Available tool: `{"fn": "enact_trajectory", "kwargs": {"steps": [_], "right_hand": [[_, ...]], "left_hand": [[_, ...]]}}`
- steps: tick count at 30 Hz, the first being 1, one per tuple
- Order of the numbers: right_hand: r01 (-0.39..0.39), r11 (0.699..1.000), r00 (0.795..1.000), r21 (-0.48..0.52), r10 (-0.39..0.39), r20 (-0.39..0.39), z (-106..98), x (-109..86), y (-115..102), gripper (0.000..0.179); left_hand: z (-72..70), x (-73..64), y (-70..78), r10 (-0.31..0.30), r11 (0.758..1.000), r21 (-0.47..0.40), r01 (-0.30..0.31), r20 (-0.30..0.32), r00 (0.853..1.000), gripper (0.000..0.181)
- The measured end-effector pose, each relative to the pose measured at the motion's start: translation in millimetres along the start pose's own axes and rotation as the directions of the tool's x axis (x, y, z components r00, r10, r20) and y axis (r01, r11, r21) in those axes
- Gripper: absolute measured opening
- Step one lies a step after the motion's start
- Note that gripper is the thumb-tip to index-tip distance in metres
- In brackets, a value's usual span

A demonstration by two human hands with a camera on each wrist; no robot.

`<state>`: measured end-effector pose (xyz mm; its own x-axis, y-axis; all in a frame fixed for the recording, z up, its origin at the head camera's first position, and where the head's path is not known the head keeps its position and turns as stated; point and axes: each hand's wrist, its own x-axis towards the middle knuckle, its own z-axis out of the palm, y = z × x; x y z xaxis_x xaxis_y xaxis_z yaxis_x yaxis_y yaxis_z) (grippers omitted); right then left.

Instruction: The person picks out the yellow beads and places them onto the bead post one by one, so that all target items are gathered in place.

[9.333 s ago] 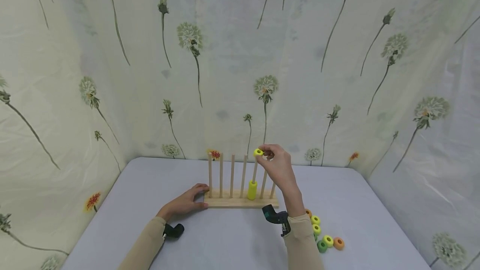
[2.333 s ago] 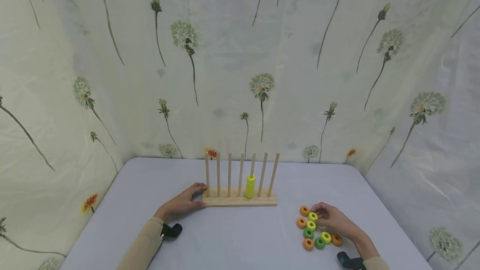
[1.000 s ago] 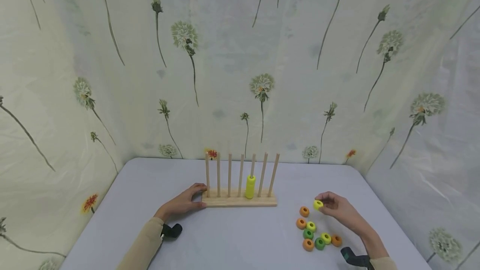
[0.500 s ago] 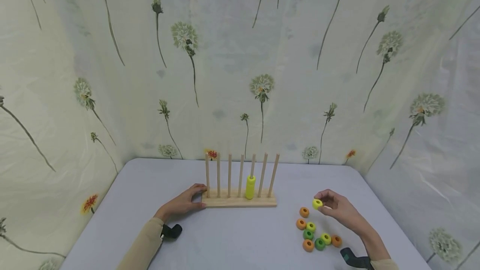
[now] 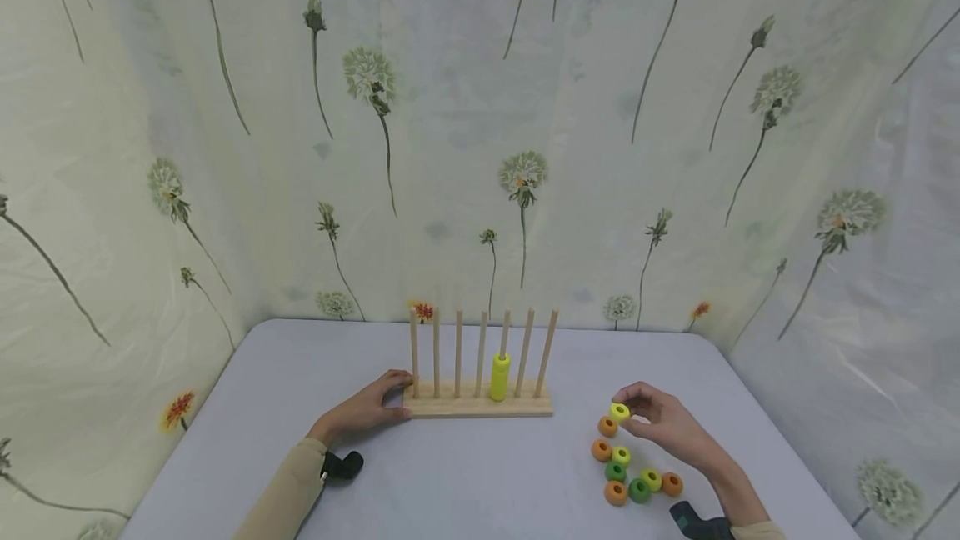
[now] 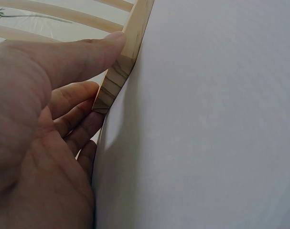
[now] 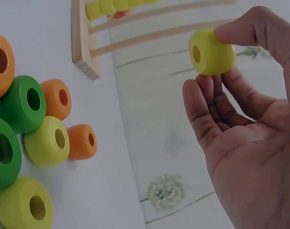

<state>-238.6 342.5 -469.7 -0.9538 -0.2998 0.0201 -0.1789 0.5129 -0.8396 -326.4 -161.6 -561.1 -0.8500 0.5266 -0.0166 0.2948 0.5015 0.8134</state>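
Note:
My right hand pinches a yellow wooden bead between thumb and fingertips, lifted over the bead pile. Its hole shows on one side in the right wrist view. My left hand holds the left end of a wooden peg rack, thumb on the front face and fingers around the end, as the left wrist view shows close up. The rack carries a row of upright pegs. A stack of yellow beads sits on the third peg from the right; the other pegs are bare.
Right of the rack lie loose beads: several orange ones, one of them an orange bead, two green, among them a green bead, and two yellow, including a yellow bead. A flower-patterned curtain hangs behind the white table.
Earlier my right hand was at the rack with a yellow bead, then came to the pile and picked up another. Just now it has moved slightly left. The left hand keeps its hold.

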Motion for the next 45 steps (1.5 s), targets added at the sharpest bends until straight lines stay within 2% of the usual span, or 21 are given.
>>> {"fn": "enact_trajectory", "kwargs": {"steps": [4,7,14,21,24,29,38,45], "right_hand": [[-0.014,1.000,1.000,-0.004,0.014,0.002,5.2,0.5,-3.0,0.037],[0.003,1.000,1.000,-0.013,-0.003,0.017,9.3,0.9,-5.5,0.035],[0.070,0.997,0.991,0.031,-0.073,0.113,23.4,3.3,-11.2,0.036],[0.056,0.995,0.977,0.081,-0.071,0.199,45.3,6.4,-19.7,0.036],[0.077,0.994,0.970,0.078,-0.092,0.224,56.1,8.5,-23.8,0.033],[0.140,0.989,0.966,0.049,-0.148,0.213,67.8,13.6,-31.5,0.028],[0.143,0.987,0.963,0.075,-0.156,0.218,77.5,17.1,-52.2,0.030],[0.174,0.983,0.968,0.050,-0.180,0.175,85.2,21.7,-60.5,0.028]], "left_hand": [[0.2,-0.4,-0.5,0.004,1.000,0.006,-0.004,-0.004,1.000,0.068],[0.1,-0.1,-1.0,0.004,1.000,0.010,-0.004,-0.003,1.000,0.068],[-0.7,1.2,-0.8,0.009,1.000,0.007,-0.009,0.001,1.000,0.068],[-2.0,2.4,-0.3,0.000,1.000,0.000,0.000,0.005,1.000,0.067],[-1.5,2.5,-0.6,-0.002,1.000,-0.002,0.002,0.006,1.000,0.067],[-0.5,2.2,-0.2,-0.011,1.000,-0.003,0.011,0.002,1.000,0.066],[0.7,1.0,0.2,-0.021,1.000,-0.009,0.021,0.002,1.000,0.066],[-1.1,-0.9,-1.1,-0.021,1.000,-0.004,0.021,0.000,1.000,0.067]]}}
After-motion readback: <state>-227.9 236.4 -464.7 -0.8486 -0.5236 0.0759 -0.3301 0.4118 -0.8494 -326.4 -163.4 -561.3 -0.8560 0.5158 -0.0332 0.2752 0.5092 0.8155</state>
